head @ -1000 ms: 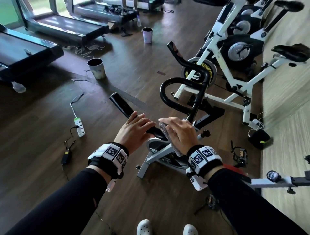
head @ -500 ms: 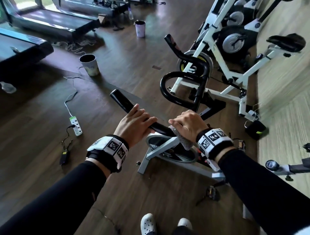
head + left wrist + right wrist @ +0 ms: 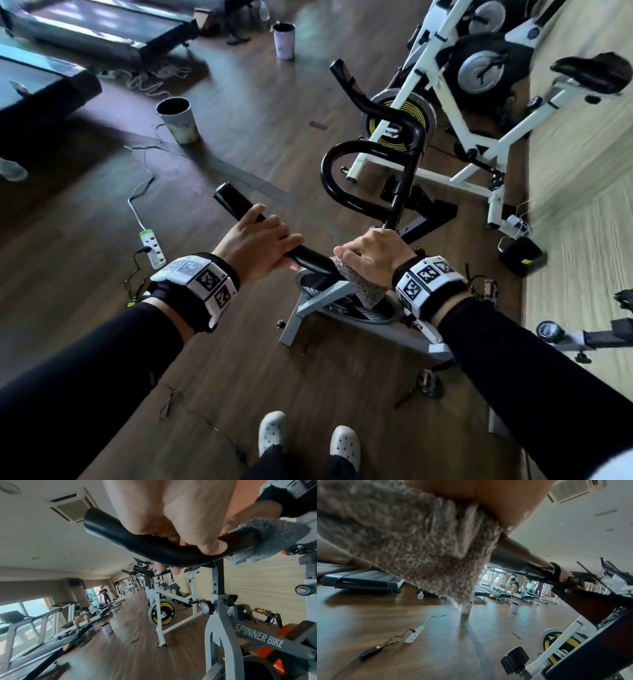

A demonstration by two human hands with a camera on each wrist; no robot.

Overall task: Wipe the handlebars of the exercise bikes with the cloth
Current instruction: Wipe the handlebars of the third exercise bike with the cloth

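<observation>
From the head camera I see my left hand (image 3: 255, 245) wrapped round the black handlebar (image 3: 310, 261) of the grey bike (image 3: 346, 310), fingers curled over the top, a little in from the bar's free end. My right hand (image 3: 373, 258) sits just beside it on the same bar, clamped down on the grey cloth (image 3: 359, 286), which is folded over the bar and hangs below my palm. The two hands are close but apart, with a short stretch of bare bar between them. Beyond them stands a white bike (image 3: 455, 113) with a yellow and black wheel. On the wooden floor (image 3: 239, 113) to the left lie a power strip (image 3: 153, 248) and a pale bucket (image 3: 178, 120). My white shoes (image 3: 308, 442) show at the bottom edge.

From the left wrist I see my fingers (image 3: 211, 546) curled round the handlebar (image 3: 120, 534), fingertips showing underneath. The cloth (image 3: 274, 536) wraps the bar just to the right, with my right hand (image 3: 252, 512) on top of it. Below runs the grey frame (image 3: 257, 637), lettered SPINNER BIKE.

From the right wrist the cloth (image 3: 399, 531) fills most of the picture, pressed under my palm (image 3: 501, 497) and draped over the handlebar (image 3: 518, 555). I cannot see my right fingers here. The power strip (image 3: 415, 634) lies on the floor (image 3: 385, 615) below.
</observation>
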